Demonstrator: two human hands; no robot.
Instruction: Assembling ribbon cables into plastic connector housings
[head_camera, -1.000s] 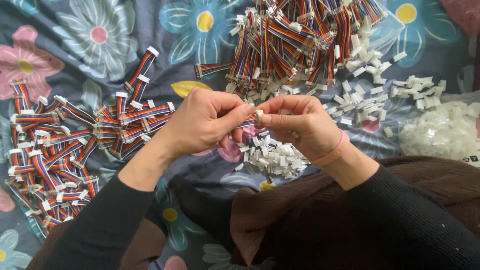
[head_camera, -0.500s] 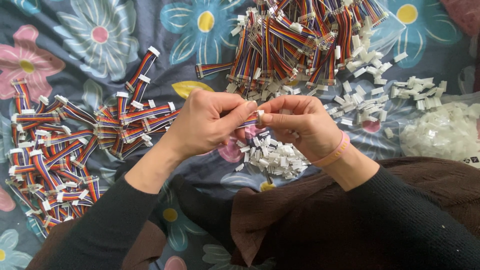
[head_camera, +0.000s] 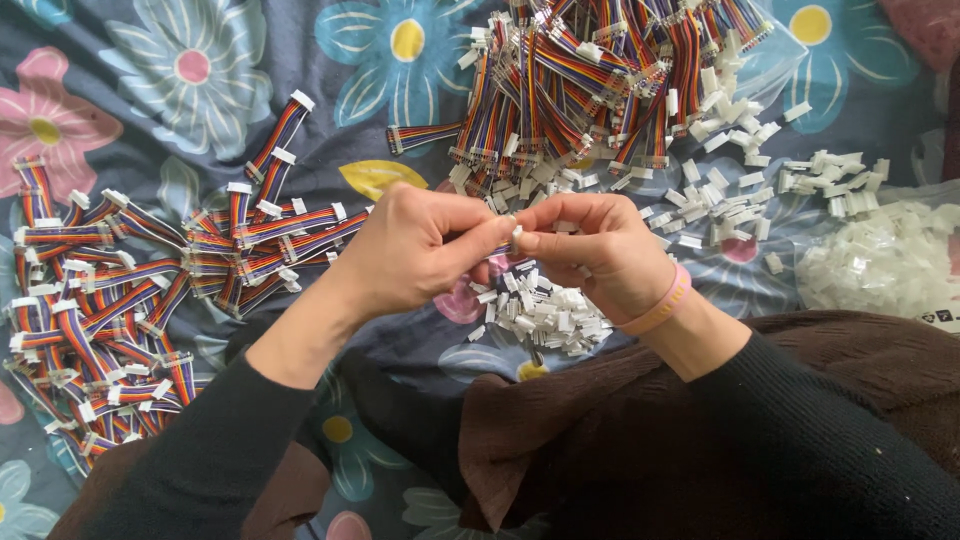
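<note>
At frame centre, left hand (head_camera: 415, 250) and right hand (head_camera: 590, 250) fingertips were pinched together on one small white connector (head_camera: 516, 233).

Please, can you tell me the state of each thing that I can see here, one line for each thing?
Left hand: fingers pinched at a small white connector.
Right hand: fingers pinched at the same connector, pink wristband on the wrist.
Left cable pile: spread loosely, white connectors on the ends.
Top cable pile: heaped.
Loose white connectors: small heap below the hands.
Plastic bag: lying flat, holding white connectors.
</note>
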